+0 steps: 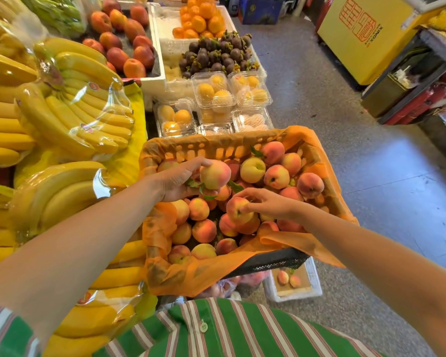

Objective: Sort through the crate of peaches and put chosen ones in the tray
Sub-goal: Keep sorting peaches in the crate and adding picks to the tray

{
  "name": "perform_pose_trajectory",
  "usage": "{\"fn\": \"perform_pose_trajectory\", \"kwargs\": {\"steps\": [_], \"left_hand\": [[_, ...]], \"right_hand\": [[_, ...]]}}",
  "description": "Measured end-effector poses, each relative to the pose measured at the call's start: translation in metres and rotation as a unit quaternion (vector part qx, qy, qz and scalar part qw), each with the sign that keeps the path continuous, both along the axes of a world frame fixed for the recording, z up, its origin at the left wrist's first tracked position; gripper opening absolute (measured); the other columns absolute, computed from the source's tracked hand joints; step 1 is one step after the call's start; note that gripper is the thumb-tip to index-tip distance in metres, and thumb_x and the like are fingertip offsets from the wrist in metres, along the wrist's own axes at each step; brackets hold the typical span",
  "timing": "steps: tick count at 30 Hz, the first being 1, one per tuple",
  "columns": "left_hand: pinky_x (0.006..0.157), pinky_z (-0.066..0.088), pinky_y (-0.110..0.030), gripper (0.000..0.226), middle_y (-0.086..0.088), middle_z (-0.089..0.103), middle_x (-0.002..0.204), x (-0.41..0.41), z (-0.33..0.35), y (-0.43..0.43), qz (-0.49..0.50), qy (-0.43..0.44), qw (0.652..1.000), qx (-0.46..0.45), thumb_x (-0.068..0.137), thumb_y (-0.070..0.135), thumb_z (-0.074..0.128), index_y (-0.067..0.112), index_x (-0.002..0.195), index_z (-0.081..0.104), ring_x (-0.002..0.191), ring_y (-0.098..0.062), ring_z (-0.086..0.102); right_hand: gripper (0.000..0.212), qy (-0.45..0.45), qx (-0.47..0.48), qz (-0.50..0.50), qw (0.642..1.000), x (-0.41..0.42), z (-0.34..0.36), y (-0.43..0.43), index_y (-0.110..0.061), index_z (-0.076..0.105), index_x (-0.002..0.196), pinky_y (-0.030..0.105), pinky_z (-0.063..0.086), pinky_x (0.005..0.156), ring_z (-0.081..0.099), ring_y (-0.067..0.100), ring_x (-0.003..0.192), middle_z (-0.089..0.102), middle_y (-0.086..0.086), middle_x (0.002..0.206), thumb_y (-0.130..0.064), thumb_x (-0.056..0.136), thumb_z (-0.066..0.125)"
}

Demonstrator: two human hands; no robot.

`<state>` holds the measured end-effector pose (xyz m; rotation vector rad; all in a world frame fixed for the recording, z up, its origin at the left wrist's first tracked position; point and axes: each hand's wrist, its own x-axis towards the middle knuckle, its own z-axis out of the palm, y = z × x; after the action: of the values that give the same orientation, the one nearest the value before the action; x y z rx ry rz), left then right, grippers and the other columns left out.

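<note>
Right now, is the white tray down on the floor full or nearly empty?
Nearly empty: the white tray shows only two peaches, though the crate above hides part of it.

left arm: bare, stretched forward and right
left hand (180,180): palm up, fingers curled around a peach (215,174)
right arm: bare, reaching in from right
right hand (268,203): palm down, fingertips pinching another peach (238,211)

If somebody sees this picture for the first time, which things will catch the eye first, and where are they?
First the crate in the middle, lined with orange plastic and full of peaches. Over it, the left hand holds up a pale peach, and the right hand grips another peach on the pile. Next, the bagged bananas fill the left side.
</note>
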<state>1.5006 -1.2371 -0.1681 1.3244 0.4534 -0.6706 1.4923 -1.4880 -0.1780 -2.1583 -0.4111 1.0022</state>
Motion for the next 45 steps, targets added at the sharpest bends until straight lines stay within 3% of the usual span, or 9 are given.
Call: {"fn": "perform_pose_trajectory", "kwargs": {"steps": [4,11,16,22,27,32,37,42,45], "left_hand": [[0.093,0.051,-0.043,0.054,-0.019,0.064,0.121,-0.003,0.006,0.0,-0.029,-0.008,1.0,-0.004,0.085,0.044,0.066,0.01,0.125,0.056,0.096,-0.029,0.067],[0.087,0.054,-0.041,0.059,-0.015,0.066,0.114,-0.004,0.019,-0.003,-0.133,-0.022,0.988,-0.071,0.075,0.035,0.072,0.018,0.129,0.053,0.097,-0.03,0.066],[0.084,0.054,-0.039,0.067,-0.013,0.056,0.129,0.001,0.021,-0.018,-0.198,-0.073,0.976,-0.056,0.063,0.032,0.077,0.023,0.128,0.058,0.118,-0.033,0.056],[0.08,0.047,-0.032,0.044,-0.003,0.053,0.12,0.011,0.032,-0.05,-0.157,-0.117,0.981,0.001,0.083,0.017,0.07,0.027,0.122,0.054,0.109,-0.022,0.053],[0.095,0.048,-0.047,0.045,-0.011,0.054,0.117,0.032,0.023,-0.078,-0.134,-0.174,0.971,0.093,0.069,0.03,0.079,0.034,0.11,0.06,0.109,-0.03,0.053],[0.085,0.05,-0.038,0.045,-0.01,0.053,0.114,0.05,0.018,-0.106,-0.133,-0.261,0.938,0.187,0.079,0.026,0.076,0.027,0.12,0.059,0.103,-0.026,0.054],[0.089,0.048,-0.038,0.05,-0.008,0.054,0.114,0.063,0.015,-0.12,-0.152,-0.302,0.913,0.229,0.075,0.029,0.08,0.026,0.12,0.059,0.103,-0.025,0.054],[0.082,0.047,-0.035,0.055,-0.004,0.054,0.11,0.067,0.011,-0.125,-0.152,-0.344,0.889,0.26,0.073,0.03,0.081,0.023,0.122,0.057,0.098,-0.023,0.055],[0.081,0.04,-0.03,0.059,-0.006,0.05,0.118,0.067,0.006,-0.127,-0.168,-0.399,0.853,0.293,0.072,0.03,0.082,0.019,0.123,0.054,0.103,-0.021,0.051]], "right_hand": [[0.033,0.049,0.041,-0.059,0.996,-0.001,0.012,-0.009,-0.019,0.057,0.126,0.025,0.047,0.091,0.055,0.011,0.11,0.059,-0.002,0.121,-0.027,0.094,0.059],[0.06,0.168,0.146,-0.136,0.965,0.0,0.029,-0.018,-0.009,0.054,0.129,0.037,0.045,0.096,0.06,0.021,0.109,0.062,0.009,0.117,-0.035,0.077,0.071],[0.061,-0.003,0.114,-0.163,0.98,0.0,0.058,-0.031,-0.023,0.052,0.129,0.02,0.051,0.085,0.054,0.003,0.109,0.054,-0.006,0.125,-0.03,0.073,0.076],[0.057,-0.193,0.026,-0.207,0.959,0.026,0.069,-0.074,-0.018,0.054,0.123,0.028,0.052,0.084,0.056,0.016,0.106,0.057,0.004,0.122,-0.014,0.074,0.082],[0.05,-0.289,-0.049,-0.205,0.934,0.044,0.061,-0.105,-0.017,0.06,0.116,0.036,0.052,0.087,0.059,0.019,0.1,0.061,0.005,0.117,-0.015,0.071,0.083],[0.053,-0.339,-0.089,-0.138,0.926,0.054,0.051,-0.1,-0.013,0.058,0.123,0.036,0.046,0.093,0.056,0.021,0.111,0.06,0.004,0.121,-0.023,0.075,0.078],[0.062,-0.365,-0.165,-0.082,0.913,0.065,0.044,-0.098,-0.023,0.059,0.124,0.046,0.041,0.097,0.05,0.022,0.117,0.061,-0.002,0.123,-0.058,0.073,0.056],[0.062,-0.379,-0.158,-0.034,0.911,0.066,0.038,-0.102,-0.02,0.051,0.138,0.039,0.035,0.1,0.045,0.023,0.125,0.052,0.004,0.132,-0.048,0.085,0.066],[0.065,-0.365,-0.131,-0.034,0.921,0.064,0.037,-0.103,-0.016,0.049,0.139,0.036,0.036,0.101,0.047,0.022,0.124,0.052,0.006,0.133,-0.046,0.085,0.068]]}}
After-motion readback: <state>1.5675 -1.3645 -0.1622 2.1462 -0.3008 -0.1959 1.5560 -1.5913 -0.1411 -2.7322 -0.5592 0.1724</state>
